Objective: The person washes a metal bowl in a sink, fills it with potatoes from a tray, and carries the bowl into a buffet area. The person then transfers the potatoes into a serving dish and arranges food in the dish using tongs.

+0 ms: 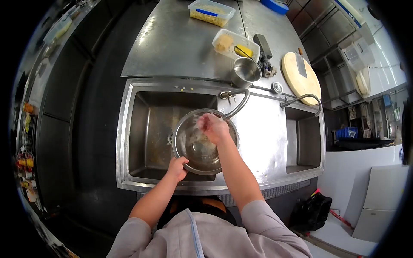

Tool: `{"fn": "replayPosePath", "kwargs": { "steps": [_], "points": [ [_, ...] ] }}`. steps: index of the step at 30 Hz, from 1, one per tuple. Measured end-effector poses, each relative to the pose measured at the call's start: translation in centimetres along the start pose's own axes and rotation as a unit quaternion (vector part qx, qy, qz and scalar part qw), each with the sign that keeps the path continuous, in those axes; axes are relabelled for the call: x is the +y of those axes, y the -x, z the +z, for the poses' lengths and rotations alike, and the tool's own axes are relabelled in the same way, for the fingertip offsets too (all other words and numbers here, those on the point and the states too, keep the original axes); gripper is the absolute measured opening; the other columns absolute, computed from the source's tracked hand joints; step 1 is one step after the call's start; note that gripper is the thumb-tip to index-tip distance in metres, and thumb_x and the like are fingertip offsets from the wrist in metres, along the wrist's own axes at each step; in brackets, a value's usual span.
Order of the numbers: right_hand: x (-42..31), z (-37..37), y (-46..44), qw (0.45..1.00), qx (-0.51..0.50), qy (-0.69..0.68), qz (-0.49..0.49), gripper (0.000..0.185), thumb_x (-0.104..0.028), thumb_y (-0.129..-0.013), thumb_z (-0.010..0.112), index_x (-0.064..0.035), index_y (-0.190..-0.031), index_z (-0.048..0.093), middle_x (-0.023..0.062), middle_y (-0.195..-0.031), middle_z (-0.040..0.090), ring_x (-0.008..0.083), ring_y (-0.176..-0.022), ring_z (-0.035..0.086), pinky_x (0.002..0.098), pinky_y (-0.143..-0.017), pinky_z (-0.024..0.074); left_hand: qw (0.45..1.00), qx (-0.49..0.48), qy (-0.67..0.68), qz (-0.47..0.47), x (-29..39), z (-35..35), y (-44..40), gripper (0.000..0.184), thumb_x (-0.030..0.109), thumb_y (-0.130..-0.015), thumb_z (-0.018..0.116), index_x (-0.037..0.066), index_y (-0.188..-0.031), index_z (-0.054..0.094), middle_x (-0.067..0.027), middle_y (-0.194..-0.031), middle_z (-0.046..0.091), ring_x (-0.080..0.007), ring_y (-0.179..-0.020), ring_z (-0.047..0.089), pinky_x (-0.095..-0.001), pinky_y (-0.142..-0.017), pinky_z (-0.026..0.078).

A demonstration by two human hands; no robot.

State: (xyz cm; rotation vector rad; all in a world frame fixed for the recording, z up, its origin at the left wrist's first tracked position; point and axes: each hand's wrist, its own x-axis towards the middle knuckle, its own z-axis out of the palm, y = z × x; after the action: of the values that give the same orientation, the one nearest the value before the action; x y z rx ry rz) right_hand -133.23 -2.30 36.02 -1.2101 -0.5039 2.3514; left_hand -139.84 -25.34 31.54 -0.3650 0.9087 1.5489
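A round metal bowl [202, 165] sits tilted over the right part of the large sink [148, 129], under the curved faucet [241, 104]. My left hand [177, 168] grips the bowl's near left rim, thumb over the edge. Over the far side of the bowl is my right hand [212, 128], close to the faucet's spout, its fingers bent and blurred by motion. Whether it holds anything cannot be made out. Some water and small pale bits seem to lie inside the bowl.
Behind the sink stand a metal pot [246, 72], a plastic tub with a yellow sponge [243, 50], a lidded food container [211, 13] and a round wooden board [294, 77]. To the right is a smaller sink [303, 142] with its own faucet [303, 97].
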Motion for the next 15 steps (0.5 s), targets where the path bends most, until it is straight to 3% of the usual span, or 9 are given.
{"fn": "replayPosePath", "kwargs": {
  "steps": [5, 9, 10, 11, 12, 13, 14, 15],
  "points": [
    [-1.5, -2.6, -0.4, 0.998, -0.056, -0.005, 0.013, 0.01, -0.013, -0.096, 0.057, -0.0052, -0.102, 0.059, 0.0072, -0.082, 0.06, 0.0171, -0.068, 0.057, 0.0303, -0.061, 0.0466, 1.0, 0.004, 0.016, 0.0, 0.6, -0.5, -0.4, 0.037, -0.008, -0.077, 0.052, -0.005, -0.113, 0.057, -0.0155, -0.108, 0.063, -0.0309, -0.1, 0.062, -0.0454, -0.089, 0.051],
    [-4.3, -2.4, 1.0, 0.986, -0.009, 0.104, -0.129, 0.009, -0.003, -0.093, 0.06, -0.0032, -0.101, 0.059, 0.0095, -0.084, 0.061, 0.0192, -0.072, 0.058, 0.0315, -0.061, 0.0474, 1.0, -0.007, 0.005, 0.0, 0.8, -2.8, -0.8, 0.038, -0.006, -0.078, 0.052, -0.005, -0.115, 0.057, -0.0159, -0.109, 0.063, -0.0305, -0.1, 0.062, -0.047, -0.088, 0.051],
    [-6.2, -2.5, 1.6, 0.985, -0.008, 0.133, -0.112, 0.013, 0.0, -0.091, 0.061, -0.0015, -0.104, 0.059, 0.0104, -0.085, 0.063, 0.0208, -0.075, 0.061, 0.0324, -0.062, 0.049, 1.0, 0.0, 0.008, 0.006, 1.0, -3.0, -0.5, 0.038, -0.006, -0.078, 0.052, -0.005, -0.115, 0.057, -0.0159, -0.109, 0.063, -0.0305, -0.1, 0.062, -0.047, -0.088, 0.051],
    [-7.5, -4.5, 0.5, 0.956, -0.028, 0.242, -0.163, 0.019, 0.002, -0.087, 0.061, 0.0016, -0.106, 0.059, 0.012, -0.091, 0.064, 0.0236, -0.082, 0.063, 0.036, -0.07, 0.0525, 1.0, 0.006, 0.011, 0.0, 1.2, -2.8, -0.2, 0.039, -0.006, -0.078, 0.052, -0.004, -0.116, 0.056, -0.016, -0.11, 0.063, -0.0307, -0.1, 0.063, -0.0472, -0.088, 0.051],
    [-8.8, -5.9, -0.6, 0.938, -0.035, 0.28, -0.201, 0.021, 0.003, -0.086, 0.058, 0.0029, -0.107, 0.059, 0.01, -0.09, 0.064, 0.0204, -0.079, 0.063, 0.0334, -0.069, 0.0523, 1.0, 0.014, 0.014, -0.007, 1.4, -3.0, 0.3, 0.04, -0.006, -0.078, 0.052, -0.003, -0.118, 0.056, -0.0161, -0.11, 0.063, -0.0309, -0.1, 0.063, -0.0474, -0.089, 0.051],
    [-10.2, -7.3, -3.1, 0.887, 0.039, 0.415, -0.197, 0.025, 0.004, -0.085, 0.057, 0.0022, -0.11, 0.06, 0.0086, -0.09, 0.064, 0.017, -0.08, 0.063, 0.0294, -0.07, 0.0516, 1.0, 0.019, 0.016, -0.003, 1.6, -3.3, 0.6, 0.04, -0.006, -0.078, 0.052, -0.003, -0.118, 0.056, -0.0161, -0.11, 0.063, -0.0309, -0.1, 0.063, -0.0474, -0.089, 0.051],
    [-11.0, -8.8, -4.7, 0.831, 0.039, 0.493, -0.254, 0.019, 0.0, -0.089, 0.054, 0.0012, -0.107, 0.062, 0.008, -0.089, 0.066, 0.0185, -0.081, 0.065, 0.0286, -0.072, 0.0514, 0.999, 0.024, 0.023, -0.012, 1.6, -3.6, 0.8, 0.041, -0.006, -0.078, 0.052, -0.003, -0.119, 0.056, -0.0162, -0.11, 0.063, -0.0309, -0.1, 0.063, -0.0475, -0.089, 0.051],
    [-11.7, -10.8, -7.2, 0.705, 0.076, 0.636, -0.303, 0.026, -0.005, -0.089, 0.055, -0.001, -0.114, 0.061, 0.0147, -0.099, 0.067, 0.0276, -0.091, 0.066, 0.0351, -0.079, 0.0518, 0.999, 0.026, 0.028, -0.022, 1.6, -3.8, 1.0, 0.043, -0.005, -0.078, 0.052, -0.002, -0.12, 0.056, -0.0162, -0.11, 0.063, -0.0308, -0.1, 0.063, -0.0477, -0.089, 0.051]
  ]
}}
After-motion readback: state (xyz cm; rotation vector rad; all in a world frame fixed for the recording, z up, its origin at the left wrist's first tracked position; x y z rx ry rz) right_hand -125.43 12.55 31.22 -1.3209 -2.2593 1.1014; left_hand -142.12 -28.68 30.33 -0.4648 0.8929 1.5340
